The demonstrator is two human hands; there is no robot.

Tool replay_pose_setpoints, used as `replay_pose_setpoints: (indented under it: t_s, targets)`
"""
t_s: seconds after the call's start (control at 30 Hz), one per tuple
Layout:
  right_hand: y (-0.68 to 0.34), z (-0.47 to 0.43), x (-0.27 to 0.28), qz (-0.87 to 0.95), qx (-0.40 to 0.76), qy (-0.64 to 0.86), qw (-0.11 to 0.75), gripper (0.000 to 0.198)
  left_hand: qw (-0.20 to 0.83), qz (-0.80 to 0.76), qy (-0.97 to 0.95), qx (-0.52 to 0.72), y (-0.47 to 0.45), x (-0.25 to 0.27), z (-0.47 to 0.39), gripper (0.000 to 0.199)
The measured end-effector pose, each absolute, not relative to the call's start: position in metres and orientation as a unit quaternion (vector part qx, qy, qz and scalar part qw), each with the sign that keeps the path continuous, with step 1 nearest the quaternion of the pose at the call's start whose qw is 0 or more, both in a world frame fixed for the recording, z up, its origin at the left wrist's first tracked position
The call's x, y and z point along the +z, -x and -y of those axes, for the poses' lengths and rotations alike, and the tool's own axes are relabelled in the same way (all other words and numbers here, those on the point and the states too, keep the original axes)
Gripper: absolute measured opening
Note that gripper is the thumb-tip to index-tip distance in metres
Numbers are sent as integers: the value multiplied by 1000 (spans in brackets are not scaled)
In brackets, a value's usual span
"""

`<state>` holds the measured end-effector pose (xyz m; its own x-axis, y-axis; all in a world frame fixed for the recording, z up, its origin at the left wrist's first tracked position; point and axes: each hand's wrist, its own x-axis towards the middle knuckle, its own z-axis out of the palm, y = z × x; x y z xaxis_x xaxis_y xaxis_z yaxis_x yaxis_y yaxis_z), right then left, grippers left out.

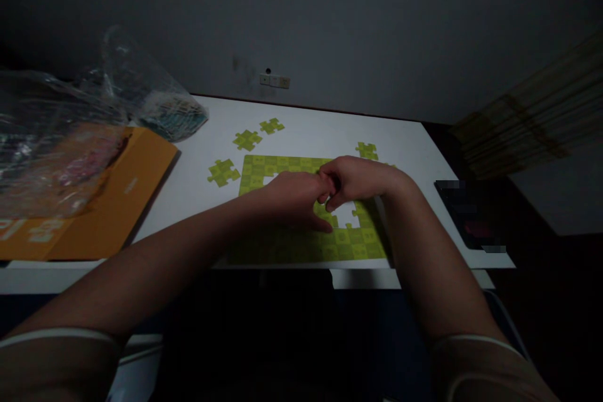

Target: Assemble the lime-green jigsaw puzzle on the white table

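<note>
A green checkered jigsaw puzzle (pixel 348 248) lies flat on the table, with white gaps showing in its middle. My left hand (pixel 296 198) is over the puzzle's centre, its thumb stretched out apart from the fingers and resting near a gap. Against its fingertips, my right hand (pixel 355 177) has its fingers curled and pinched together; whatever they hold is hidden. Loose green puzzle pieces lie around the board: one piece (pixel 223 173) to its left, two (pixel 247 139) behind it, and another (pixel 367 151) at the back right.
On the left, an orange box (pixel 146 160) sits beneath crumpled clear plastic (pixel 61 157), with a plastic bag (pixel 172 114) behind it. A dark flat phone-like object (pixel 459 213) lies near the right edge of the white table (pixel 396 129). A wall socket (pixel 274 81) is behind.
</note>
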<state>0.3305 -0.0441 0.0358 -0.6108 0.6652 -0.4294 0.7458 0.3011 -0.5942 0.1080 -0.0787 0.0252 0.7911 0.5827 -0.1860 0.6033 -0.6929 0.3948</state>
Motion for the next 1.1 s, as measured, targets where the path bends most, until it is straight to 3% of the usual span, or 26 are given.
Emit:
replay_pose_setpoints:
  t_s: [1.1]
  targets:
    - [-327,45,39,-817,-374,-434,72,41,232,-302,-924,-13,-107,21,79,50]
